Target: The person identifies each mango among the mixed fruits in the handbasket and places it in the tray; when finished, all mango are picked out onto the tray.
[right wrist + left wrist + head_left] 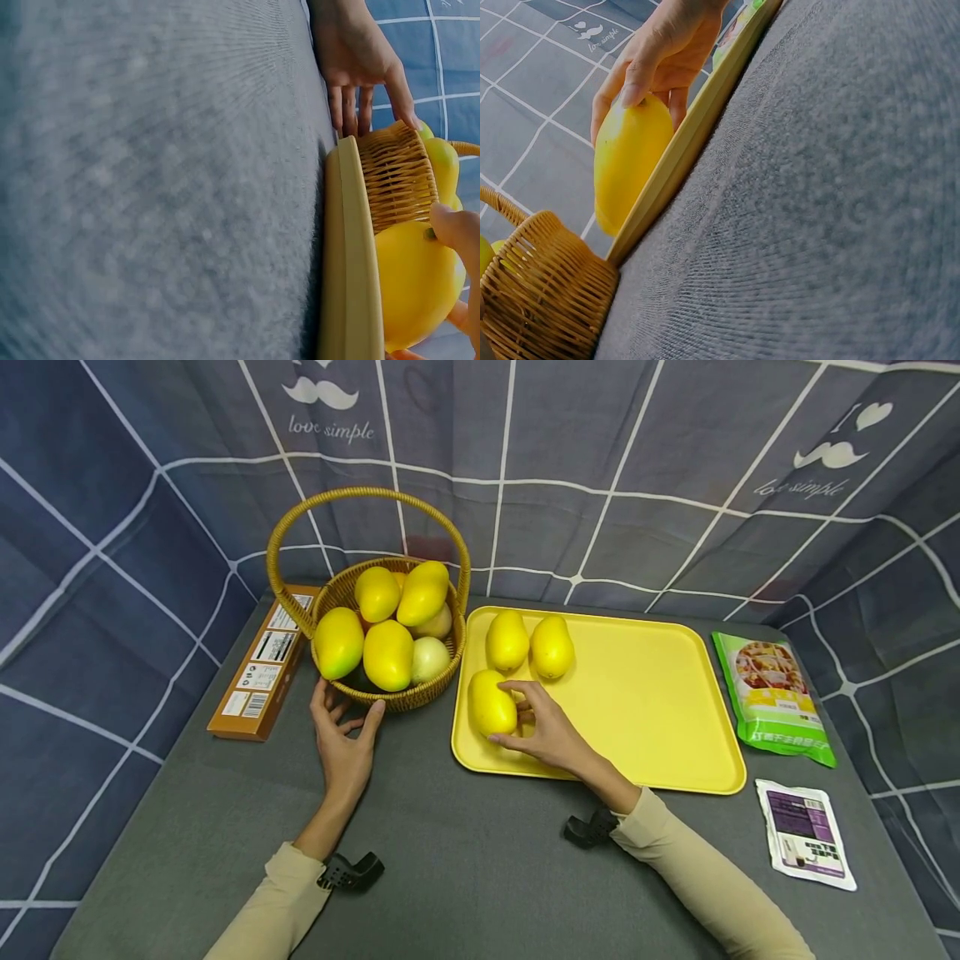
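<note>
In the head view, my right hand (551, 731) grips a yellow mango (492, 703) at the tray's left end. Its thumb lies on the near end and its fingers reach around the far side. Two more mangoes (507, 641) lie just behind it on the yellow tray (637, 693). My left hand (345, 743) touches the front of a wicker basket (420, 696), its thumb by the rim and its fingers spread along the side. Several mangoes (388, 656) and a pale green round fruit (430, 659) fill the basket. Fruit underneath is partly hidden.
A long brown box (262, 681) lies left of the basket, partly behind it. Right of the tray are a green food packet (776, 693) and a white and purple pouch (806, 835). The basket's tall handle (367, 492) arches up before the checked curtain (540, 468).
</note>
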A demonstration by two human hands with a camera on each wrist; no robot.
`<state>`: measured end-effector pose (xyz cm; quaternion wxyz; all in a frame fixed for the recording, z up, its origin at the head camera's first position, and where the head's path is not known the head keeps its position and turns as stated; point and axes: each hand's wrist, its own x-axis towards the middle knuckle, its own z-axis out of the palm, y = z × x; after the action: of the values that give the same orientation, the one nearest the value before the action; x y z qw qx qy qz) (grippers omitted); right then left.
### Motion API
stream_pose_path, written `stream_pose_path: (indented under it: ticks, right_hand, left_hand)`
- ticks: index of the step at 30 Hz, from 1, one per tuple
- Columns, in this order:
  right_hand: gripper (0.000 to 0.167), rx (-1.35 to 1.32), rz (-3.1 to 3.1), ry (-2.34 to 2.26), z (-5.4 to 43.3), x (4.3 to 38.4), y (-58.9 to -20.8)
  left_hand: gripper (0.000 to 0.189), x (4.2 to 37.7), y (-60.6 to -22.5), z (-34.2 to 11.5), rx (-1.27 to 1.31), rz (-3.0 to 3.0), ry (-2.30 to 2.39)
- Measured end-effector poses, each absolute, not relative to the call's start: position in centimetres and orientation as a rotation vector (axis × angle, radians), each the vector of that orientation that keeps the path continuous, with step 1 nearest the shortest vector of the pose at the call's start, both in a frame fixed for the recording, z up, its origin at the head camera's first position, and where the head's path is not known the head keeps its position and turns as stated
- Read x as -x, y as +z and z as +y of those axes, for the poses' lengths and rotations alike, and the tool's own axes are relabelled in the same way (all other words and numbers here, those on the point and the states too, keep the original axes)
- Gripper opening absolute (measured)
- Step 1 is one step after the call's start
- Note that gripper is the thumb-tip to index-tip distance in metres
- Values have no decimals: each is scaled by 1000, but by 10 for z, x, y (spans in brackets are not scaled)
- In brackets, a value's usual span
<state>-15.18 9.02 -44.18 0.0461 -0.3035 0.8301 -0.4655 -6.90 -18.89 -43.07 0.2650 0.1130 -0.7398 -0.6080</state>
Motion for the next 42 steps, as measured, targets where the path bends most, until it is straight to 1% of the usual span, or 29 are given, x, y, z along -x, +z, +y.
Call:
stream_pose_path:
  ticks: [18, 24, 29, 36, 42]
  right_hand:
    - [79, 917, 2549, -1343, 84, 152, -440]
    - [80, 917, 2599, -1253, 81, 148, -441]
    - [81, 919, 2614, -1263, 82, 146, -439]
    - [79, 991, 2633, -1264, 84, 146, -440]
    - [80, 1080, 2692, -1288, 82, 151, -427]
  left_hand:
    - [81, 70, -430, -191, -297, -1999, -1640]
    - [83, 68, -430, -190, -314, -2007, -1664]
    - [83, 68, -430, -189, -312, -2000, -1662]
    - [82, 68, -431, -189, -306, -1997, -1651]
    - [82, 68, -430, -189, -303, -1999, -1641]
